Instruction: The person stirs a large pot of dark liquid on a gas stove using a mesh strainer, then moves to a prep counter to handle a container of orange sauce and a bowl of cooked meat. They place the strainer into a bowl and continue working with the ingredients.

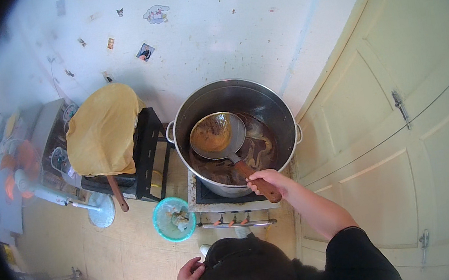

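Note:
My right hand point(265, 182) grips the wooden handle of a large round metal skimmer point(238, 137). The skimmer's bowl is inside a deep metal stockpot point(228, 84), above dark brown liquid point(222, 173). Amber-brown wet residue coats the left part of the bowl. Pale streaks of foam point(267, 147) swirl on the liquid to its right. Whether the bowl's underside touches the liquid, I cannot tell. Low at my left side, my left hand point(189, 274) hangs with loosely bent fingers, next to my black clothing. Nothing shows in it.
The pot stands on a gas stove point(192, 203) with red-handled valves point(232, 220) in front. Left of it are a lined teal bin point(176, 236) and a black stand point(151, 149) bearing a cloth-covered vessel point(104, 130). A fan point(21, 179) stands farther left; panelled doors point(375, 188) flank the right.

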`<action>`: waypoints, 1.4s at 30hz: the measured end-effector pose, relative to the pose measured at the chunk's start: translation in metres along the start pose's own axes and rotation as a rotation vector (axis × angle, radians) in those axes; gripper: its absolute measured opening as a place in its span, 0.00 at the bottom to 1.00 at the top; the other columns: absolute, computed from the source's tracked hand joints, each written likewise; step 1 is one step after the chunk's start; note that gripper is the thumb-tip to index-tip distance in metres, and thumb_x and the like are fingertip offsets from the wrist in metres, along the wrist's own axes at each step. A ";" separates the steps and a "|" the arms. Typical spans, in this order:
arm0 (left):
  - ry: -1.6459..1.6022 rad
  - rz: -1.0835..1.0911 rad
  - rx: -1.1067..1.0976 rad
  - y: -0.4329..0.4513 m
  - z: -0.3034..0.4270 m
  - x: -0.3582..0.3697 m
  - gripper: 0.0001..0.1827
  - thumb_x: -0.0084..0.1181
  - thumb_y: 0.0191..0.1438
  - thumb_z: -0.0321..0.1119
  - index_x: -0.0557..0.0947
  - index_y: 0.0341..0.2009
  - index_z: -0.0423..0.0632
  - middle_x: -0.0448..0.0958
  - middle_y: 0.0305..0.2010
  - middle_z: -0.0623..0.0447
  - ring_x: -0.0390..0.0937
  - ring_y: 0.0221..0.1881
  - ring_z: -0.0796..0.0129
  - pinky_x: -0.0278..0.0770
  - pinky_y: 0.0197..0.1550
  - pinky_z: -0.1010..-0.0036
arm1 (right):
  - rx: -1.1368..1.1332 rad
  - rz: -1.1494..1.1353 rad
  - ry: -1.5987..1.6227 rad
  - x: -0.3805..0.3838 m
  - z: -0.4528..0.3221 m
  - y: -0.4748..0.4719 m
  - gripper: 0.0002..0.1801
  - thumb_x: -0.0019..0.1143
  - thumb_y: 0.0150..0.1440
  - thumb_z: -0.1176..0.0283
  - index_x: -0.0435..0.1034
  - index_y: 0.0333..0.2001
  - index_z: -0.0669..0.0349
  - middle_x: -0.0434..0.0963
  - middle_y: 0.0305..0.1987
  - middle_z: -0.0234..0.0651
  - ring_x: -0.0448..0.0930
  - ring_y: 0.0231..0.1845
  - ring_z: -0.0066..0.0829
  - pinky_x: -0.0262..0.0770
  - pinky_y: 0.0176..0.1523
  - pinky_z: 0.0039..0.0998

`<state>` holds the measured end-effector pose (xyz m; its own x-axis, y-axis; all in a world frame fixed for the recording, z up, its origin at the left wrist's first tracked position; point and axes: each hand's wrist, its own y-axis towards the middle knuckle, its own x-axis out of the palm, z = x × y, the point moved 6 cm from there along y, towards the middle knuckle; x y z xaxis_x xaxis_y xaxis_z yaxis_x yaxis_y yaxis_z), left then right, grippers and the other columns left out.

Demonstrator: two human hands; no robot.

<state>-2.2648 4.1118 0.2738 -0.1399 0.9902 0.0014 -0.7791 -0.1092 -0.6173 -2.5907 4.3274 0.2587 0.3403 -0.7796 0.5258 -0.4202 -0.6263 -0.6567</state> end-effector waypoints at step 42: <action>-0.045 0.034 0.001 0.000 0.001 -0.006 0.22 0.53 0.55 0.31 0.69 0.53 0.39 0.75 0.40 0.49 0.72 0.41 0.70 0.70 0.45 0.76 | 0.121 0.051 -0.094 -0.016 -0.001 0.007 0.08 0.49 0.52 0.72 0.66 0.32 0.67 0.74 0.25 0.35 0.74 0.23 0.24 0.72 0.26 0.24</action>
<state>-2.2642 4.1062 0.2746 -0.1933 0.9810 0.0161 -0.7742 -0.1425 -0.6166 -2.5994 4.3355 0.2461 0.4004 -0.8033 0.4408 -0.3367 -0.5764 -0.7446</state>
